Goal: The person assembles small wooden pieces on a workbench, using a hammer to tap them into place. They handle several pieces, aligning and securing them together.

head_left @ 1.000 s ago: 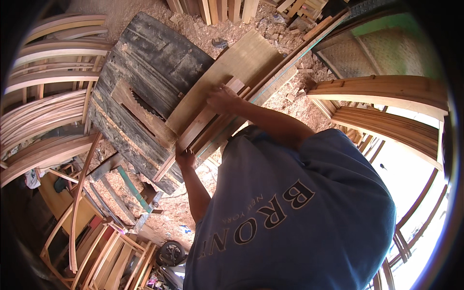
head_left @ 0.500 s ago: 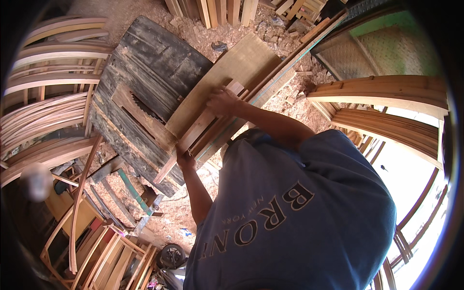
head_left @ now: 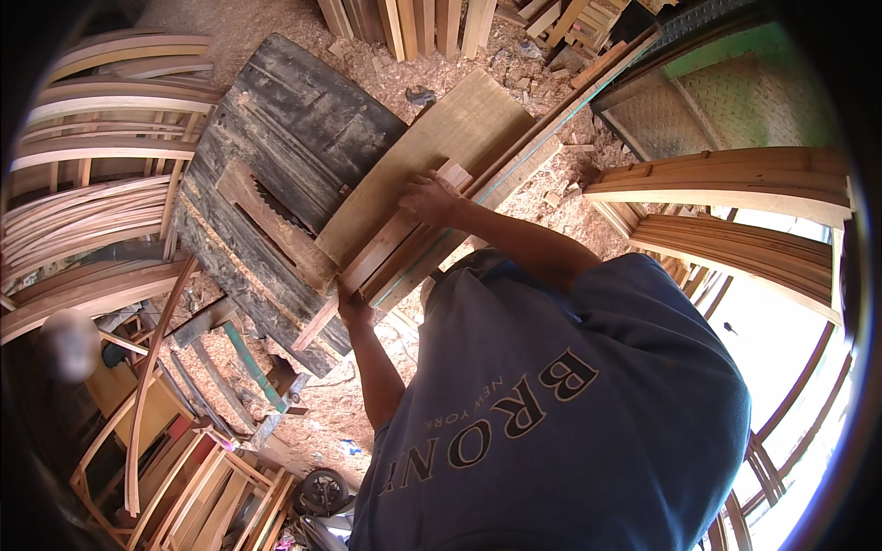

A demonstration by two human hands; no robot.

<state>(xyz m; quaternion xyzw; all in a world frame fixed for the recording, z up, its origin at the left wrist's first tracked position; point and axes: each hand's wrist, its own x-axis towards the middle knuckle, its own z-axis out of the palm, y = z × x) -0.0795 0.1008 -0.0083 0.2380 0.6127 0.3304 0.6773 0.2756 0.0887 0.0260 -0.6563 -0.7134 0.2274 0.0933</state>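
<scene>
A length of timber (head_left: 375,260) lies along the near side of a wide, upright-sided wooden board (head_left: 427,138) on a dark, worn saw table (head_left: 312,115). My right hand (head_left: 430,199) is draped over the timber near its far end, with the fingers bent across it toward the wide board. Lower down, my left hand (head_left: 355,307) grips the timber's near side; its thumb shows on top and its other fingers are mostly hidden. A toothed saw blade (head_left: 276,209) rises through a slot beside a wooden insert (head_left: 246,202), left of the wide board and apart from both hands.
Stacked curved wooden pieces (head_left: 101,151) fill the left side. More curved timber (head_left: 726,184) stands at the right. Upright boards (head_left: 413,28) are at the back. A long straight rail (head_left: 570,115) runs beside the table. Sawdust and offcuts (head_left: 551,197) cover the floor.
My right hand's fingers have lifted and spread a little over the timber. My left hand stays at about the same place. The whole view has shifted slightly.
</scene>
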